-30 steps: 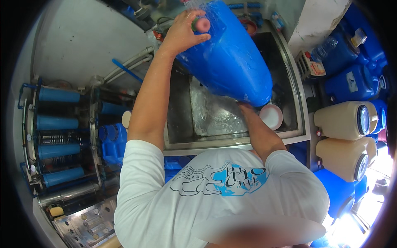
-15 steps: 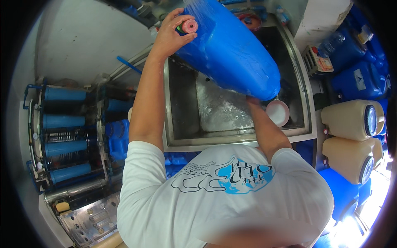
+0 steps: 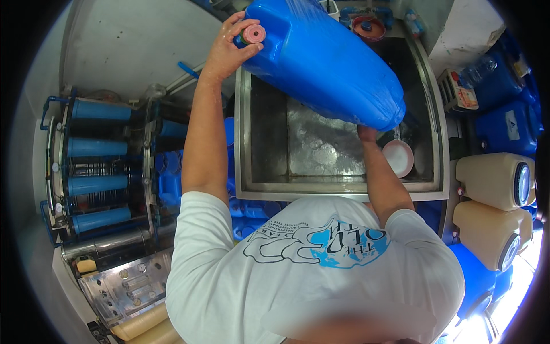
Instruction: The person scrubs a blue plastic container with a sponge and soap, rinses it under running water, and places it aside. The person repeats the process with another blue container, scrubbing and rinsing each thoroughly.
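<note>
Holds a blue container aslant above the back of the sink, lower end toward the right edge. Clamps the pink cap in the fingers of the left hand; reaches the right hand under the lower end, fingers hidden — cannot tell their state. Could slip, gripped by wet plastic — might then strike the pale bowl near the front-right corner.

the camera is worn up on the head. it looks down, very wide, over the near white shirt to the sink beyond.
</note>
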### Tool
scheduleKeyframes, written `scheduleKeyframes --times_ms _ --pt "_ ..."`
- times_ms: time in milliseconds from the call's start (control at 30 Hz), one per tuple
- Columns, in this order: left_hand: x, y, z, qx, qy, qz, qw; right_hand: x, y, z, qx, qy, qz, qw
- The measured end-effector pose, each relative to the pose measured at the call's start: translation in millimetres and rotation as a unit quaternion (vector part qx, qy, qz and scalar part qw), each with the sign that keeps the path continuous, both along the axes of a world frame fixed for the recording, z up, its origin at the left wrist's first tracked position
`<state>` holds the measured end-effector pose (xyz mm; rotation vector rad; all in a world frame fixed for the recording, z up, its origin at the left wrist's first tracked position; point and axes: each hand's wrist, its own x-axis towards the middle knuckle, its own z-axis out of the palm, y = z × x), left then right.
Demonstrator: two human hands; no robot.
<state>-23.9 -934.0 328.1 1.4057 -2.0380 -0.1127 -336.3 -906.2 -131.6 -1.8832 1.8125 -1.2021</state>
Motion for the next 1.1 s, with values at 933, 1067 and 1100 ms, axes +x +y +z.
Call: scheduleKeyframes --times_ms 933,1067,1100 --pt "-80 -44 2 0.026 0.053 0.057 0.997 15 27 107 0.467 -0.400 0.134 0.777" --pt "-70 -48 5 0.012 0.039 0.076 0.996 26 40 116 0.490 -0.377 0.186 0.764" --pt "-73 -46 7 0.011 0.042 0.079 0.996 27 37 117 0.483 -0.385 0.199 0.761"
